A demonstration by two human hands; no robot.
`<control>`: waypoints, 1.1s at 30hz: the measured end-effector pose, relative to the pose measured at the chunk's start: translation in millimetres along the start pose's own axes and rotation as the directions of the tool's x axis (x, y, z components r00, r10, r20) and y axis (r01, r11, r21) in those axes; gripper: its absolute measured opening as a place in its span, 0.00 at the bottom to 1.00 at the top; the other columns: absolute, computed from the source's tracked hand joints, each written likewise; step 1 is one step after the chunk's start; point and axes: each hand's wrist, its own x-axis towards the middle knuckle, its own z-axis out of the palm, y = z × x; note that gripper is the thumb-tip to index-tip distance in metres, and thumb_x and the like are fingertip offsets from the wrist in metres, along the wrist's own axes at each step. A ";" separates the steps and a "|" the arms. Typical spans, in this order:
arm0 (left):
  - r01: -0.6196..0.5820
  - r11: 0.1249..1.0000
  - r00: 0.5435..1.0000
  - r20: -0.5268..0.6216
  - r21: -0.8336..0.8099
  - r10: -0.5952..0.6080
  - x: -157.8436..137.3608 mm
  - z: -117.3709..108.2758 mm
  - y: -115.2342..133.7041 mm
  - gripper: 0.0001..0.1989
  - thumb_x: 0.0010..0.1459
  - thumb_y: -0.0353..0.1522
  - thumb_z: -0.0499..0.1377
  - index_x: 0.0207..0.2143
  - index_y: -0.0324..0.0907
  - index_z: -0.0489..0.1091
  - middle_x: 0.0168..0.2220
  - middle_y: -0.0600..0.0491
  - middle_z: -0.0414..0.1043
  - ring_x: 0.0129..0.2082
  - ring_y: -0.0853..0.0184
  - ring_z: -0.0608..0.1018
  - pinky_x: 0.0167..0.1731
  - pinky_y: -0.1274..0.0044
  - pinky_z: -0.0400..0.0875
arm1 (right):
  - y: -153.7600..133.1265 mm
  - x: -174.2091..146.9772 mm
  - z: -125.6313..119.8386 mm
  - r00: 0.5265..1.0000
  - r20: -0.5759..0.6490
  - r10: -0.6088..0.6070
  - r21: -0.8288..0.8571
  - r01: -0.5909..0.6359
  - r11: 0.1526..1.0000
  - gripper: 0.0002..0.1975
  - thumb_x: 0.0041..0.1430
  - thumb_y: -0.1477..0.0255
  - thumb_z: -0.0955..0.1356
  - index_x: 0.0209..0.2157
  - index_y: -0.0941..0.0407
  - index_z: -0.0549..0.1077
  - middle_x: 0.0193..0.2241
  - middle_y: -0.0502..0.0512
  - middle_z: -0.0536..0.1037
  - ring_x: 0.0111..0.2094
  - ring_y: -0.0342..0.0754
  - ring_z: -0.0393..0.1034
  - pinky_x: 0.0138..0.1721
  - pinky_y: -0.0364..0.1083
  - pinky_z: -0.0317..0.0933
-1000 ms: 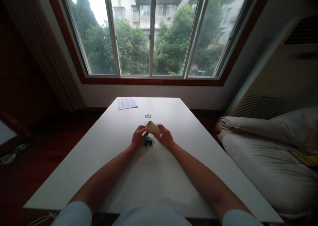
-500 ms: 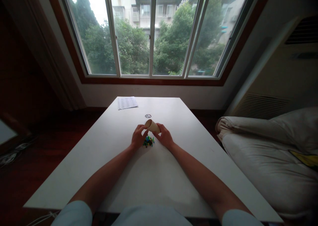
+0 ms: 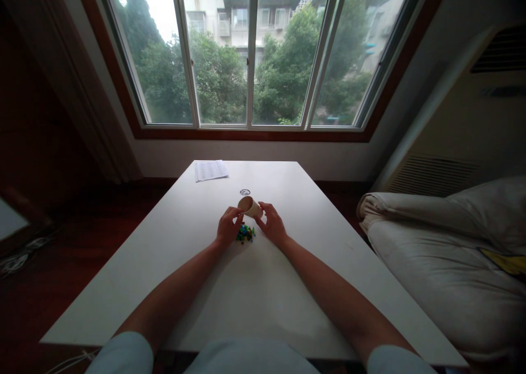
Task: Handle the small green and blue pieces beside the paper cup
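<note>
A tan paper cup (image 3: 253, 207) lies tilted on its side in the air, its mouth turned toward the left and toward me. My left hand (image 3: 228, 225) pinches the cup near its rim. Around the cup's base end, on the right, curl the fingers of my right hand (image 3: 273, 224). Just below the cup, between my hands, a small heap of green, blue and dark little pieces (image 3: 245, 233) rests on the white table (image 3: 255, 292). The pieces are too small to name.
Beyond the cup, a dark ring-shaped item (image 3: 245, 192) lies on the table. Papers (image 3: 211, 170) are at the far left corner. A covered sofa (image 3: 444, 264) stands to the right, and a window (image 3: 250, 61) is ahead.
The cup has turned slightly, so its mouth faces me more. The fingers of my right hand have shifted a little on its base end. The heap stays in place.
</note>
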 end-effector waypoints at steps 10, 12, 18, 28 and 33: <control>0.047 0.997 0.997 -0.059 0.059 -0.044 1.2 -0.4 -4.8 0.11 0.66 0.36 0.52 0.44 0.44 0.71 0.42 0.49 0.75 0.38 0.66 0.78 0.39 0.72 0.75 | -0.1 0.5 -1.7 0.998 0.058 -0.034 -0.055 0.038 0.998 0.27 0.64 0.65 0.66 0.63 0.53 0.60 0.45 0.61 0.73 0.45 0.56 0.70 0.46 0.56 0.69; 0.062 0.997 0.996 -0.064 0.043 -0.059 1.1 -0.3 -6.8 0.12 0.67 0.37 0.52 0.46 0.45 0.71 0.44 0.49 0.76 0.39 0.65 0.78 0.39 0.71 0.76 | -0.6 0.4 -2.0 0.996 0.074 -0.047 -0.071 0.053 0.996 0.27 0.64 0.65 0.66 0.63 0.53 0.60 0.44 0.61 0.74 0.44 0.55 0.70 0.46 0.56 0.69; 0.092 0.996 0.995 -0.050 -0.002 -0.092 -0.6 -0.3 -8.3 0.14 0.67 0.38 0.52 0.51 0.47 0.70 0.49 0.50 0.76 0.39 0.65 0.79 0.39 0.71 0.76 | -4.9 0.5 -3.1 0.987 0.140 -0.075 -0.085 0.087 0.993 0.28 0.66 0.64 0.64 0.65 0.53 0.57 0.41 0.58 0.76 0.38 0.52 0.73 0.44 0.53 0.68; 0.023 0.999 0.999 -0.028 0.026 -0.023 -1.4 -4.9 4.1 0.16 0.68 0.38 0.51 0.54 0.47 0.69 0.48 0.50 0.77 0.40 0.65 0.80 0.41 0.72 0.75 | -12.6 0.4 -8.8 0.975 0.184 -0.127 -0.139 0.153 0.978 0.23 0.68 0.62 0.63 0.61 0.53 0.64 0.37 0.57 0.76 0.34 0.49 0.71 0.40 0.49 0.65; 0.056 0.998 0.998 0.021 -0.007 -0.056 -2.4 -1.7 1.9 0.21 0.67 0.36 0.51 0.62 0.50 0.62 0.50 0.51 0.76 0.42 0.65 0.80 0.41 0.72 0.76 | -13.2 3.4 -7.9 0.974 0.175 -0.141 -0.160 0.170 0.972 0.13 0.69 0.64 0.62 0.47 0.54 0.73 0.35 0.57 0.75 0.35 0.49 0.70 0.40 0.47 0.62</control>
